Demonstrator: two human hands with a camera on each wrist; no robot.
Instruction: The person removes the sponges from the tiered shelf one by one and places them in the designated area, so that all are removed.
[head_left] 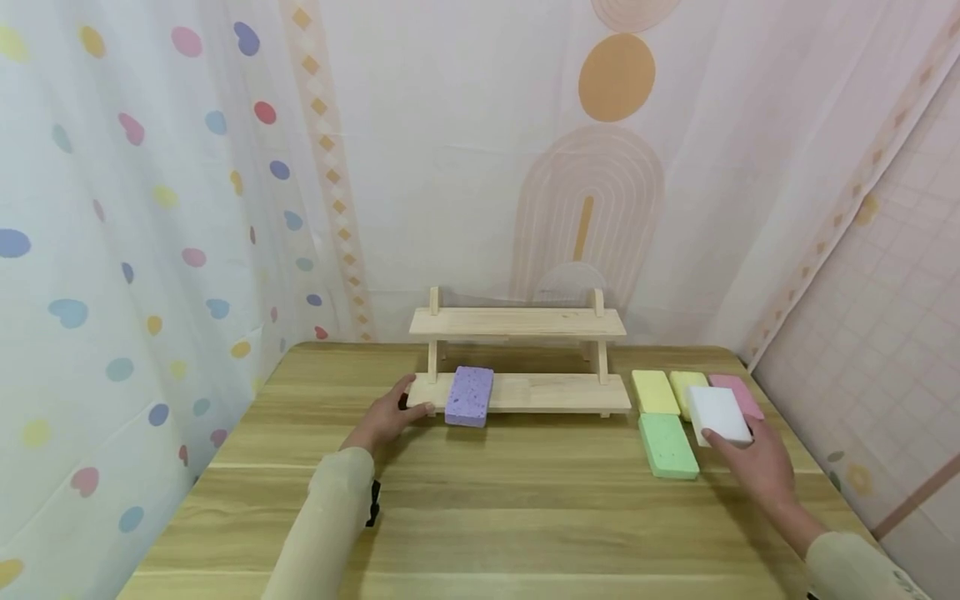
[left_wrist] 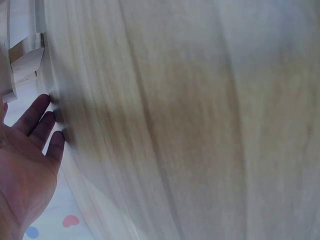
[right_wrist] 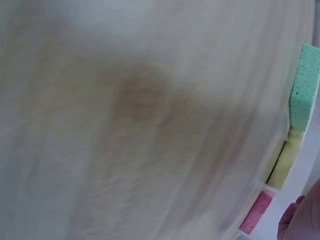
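Note:
A two-tier wooden shelf (head_left: 540, 393) stands at the back of the table. My left hand (head_left: 387, 414) holds the left end of its lower board, thumb at the front edge; in the left wrist view the other fingers (left_wrist: 36, 120) reach down to the tabletop. A purple sponge (head_left: 469, 397) lies on the left part of that board, overhanging its front. On the right, my right hand (head_left: 761, 462) grips a white sponge (head_left: 718, 415) between the thumb and the fingers at its far side. The white sponge overlaps a pink sponge (head_left: 738, 393) and a pale yellow sponge (head_left: 686, 385) in the head view.
Left of the white sponge lie another yellow sponge (head_left: 654, 392) and, in front of it, a green sponge (head_left: 667, 447). The upper board (head_left: 517, 322) rises behind the lower one. Patterned curtains (head_left: 450, 167) hang around the wooden table (head_left: 525, 517).

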